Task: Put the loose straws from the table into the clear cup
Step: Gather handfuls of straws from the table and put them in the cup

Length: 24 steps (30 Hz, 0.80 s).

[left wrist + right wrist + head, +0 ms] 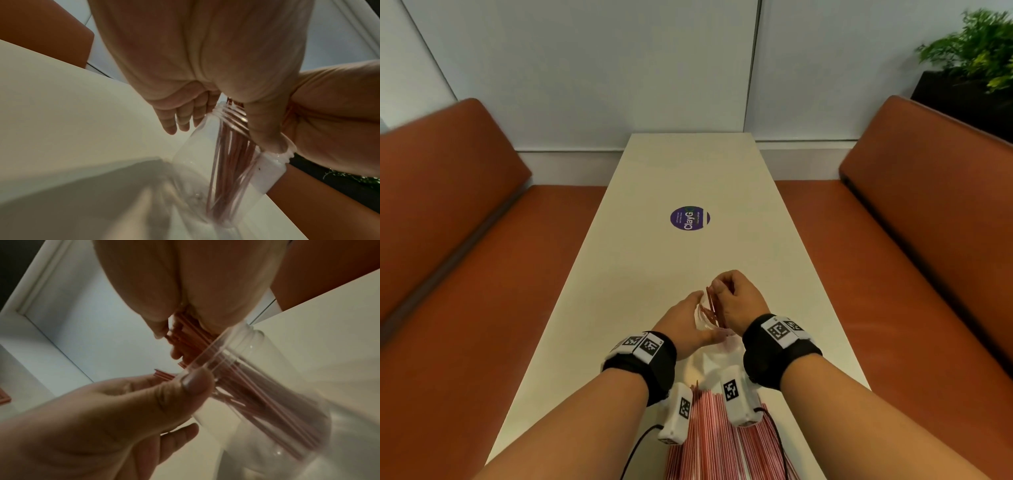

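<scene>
Nearest the head camera, a heap of red-and-white striped straws (717, 442) lies on the near end of the desk (654, 267), partly under the two forearms and the white wrist cameras. Just beyond that heap the two hands meet around the clear cup (705, 320), which stands on the desk between them.

The left hand (688, 323) holds the cup from its left side: its thumb (191, 384) presses against the ribbed rim, and its fingers (179, 116) lie along the far wall, only lightly curved. The cup (207, 155) appears tilted in both wrist views, though the wide lenses make the true lean hard to judge.

The right hand (736, 301) is directly above the mouth of the cup, fingers curled and pinching a bundle of reddish straws (183, 335) by their upper ends. The lower parts of these straws (230, 172) already reach down inside the cup, fanned slightly against its wall, with their tips near the bottom.

Farther along the desk, well apart from the hands, sits a round purple sticker (690, 218). Orange-brown benches (482, 240) flank the desk on both sides, a pale wall (602, 68) closes the far end, and a green plant (979, 44) stands at the upper right.
</scene>
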### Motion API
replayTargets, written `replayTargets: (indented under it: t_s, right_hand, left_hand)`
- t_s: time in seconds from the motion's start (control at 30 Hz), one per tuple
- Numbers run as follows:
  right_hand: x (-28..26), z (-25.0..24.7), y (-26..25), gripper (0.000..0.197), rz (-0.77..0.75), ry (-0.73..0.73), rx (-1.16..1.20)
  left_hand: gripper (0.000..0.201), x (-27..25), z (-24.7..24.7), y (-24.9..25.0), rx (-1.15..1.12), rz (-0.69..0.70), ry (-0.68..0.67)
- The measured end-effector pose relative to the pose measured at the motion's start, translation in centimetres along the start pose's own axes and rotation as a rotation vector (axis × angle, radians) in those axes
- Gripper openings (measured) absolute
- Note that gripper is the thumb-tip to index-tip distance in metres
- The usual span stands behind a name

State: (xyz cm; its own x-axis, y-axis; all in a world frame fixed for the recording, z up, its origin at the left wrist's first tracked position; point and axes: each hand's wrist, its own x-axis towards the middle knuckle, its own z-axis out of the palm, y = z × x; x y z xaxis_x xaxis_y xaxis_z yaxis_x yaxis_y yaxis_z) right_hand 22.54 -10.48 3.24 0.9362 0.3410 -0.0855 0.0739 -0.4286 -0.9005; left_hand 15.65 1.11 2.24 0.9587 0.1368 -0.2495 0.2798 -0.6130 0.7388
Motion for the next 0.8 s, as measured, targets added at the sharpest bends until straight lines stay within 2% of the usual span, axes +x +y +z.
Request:
replayTargets:
  t_s: [0.1,0.2,0.27,0.3,0.4,0.47,0.6,0.7,0.8]
  right_hand:
    - [-0.2,0.1,-0.5,0.022,-0.019,0.005,0.030]
    - [-0.7,-0.3,-1.2,0.027,-0.068,0.024,0.070]
    - [-1.5,-1.0,-1.9,0.029,-0.135,0.054,0.047]
    - [-2.0,-1.5,-2.1,0.030,-0.166,0.075,0.034]
    - [-4.4,-2.8,-1.4,0.029,-0.173,0.119,-0.062]
    - [-6.1,-3.3,0.6,0.036,-0.079,0.074,-0.225]
    - [-9.5,-3.3,5.7,0.068,0.240,-0.138,-0.638]
    - [-11.7,-2.6,7.3,0.092,0.401,-0.239,-0.746]
    - [-12.7,-1.7,7.3,0.105,0.420,-0.251,-0.760]
  left_hand:
    - [0.077,0.1,-0.1,-0.2,0.020,-0.006,0.015]
    - [0.099,-0.3,-0.5,-1.0,0.080,-0.065,0.023]
    - [0.101,-1.1,-0.6,-1.5,0.088,-0.109,0.039]
    - [0.095,-1.6,-0.6,-1.7,0.095,-0.130,0.060]
    - [0.054,-3.8,-0.4,-2.0,0.216,-0.211,0.107]
    - [0.046,-5.1,0.1,-2.2,0.303,-0.298,0.026]
    - [0.059,-7.6,1.8,-2.3,0.355,-0.458,-0.179]
    - [0.062,-8.7,3.0,-2.1,0.424,-0.477,-0.166]
    - [0.061,-8.9,4.3,-1.9,0.443,-0.442,-0.128]
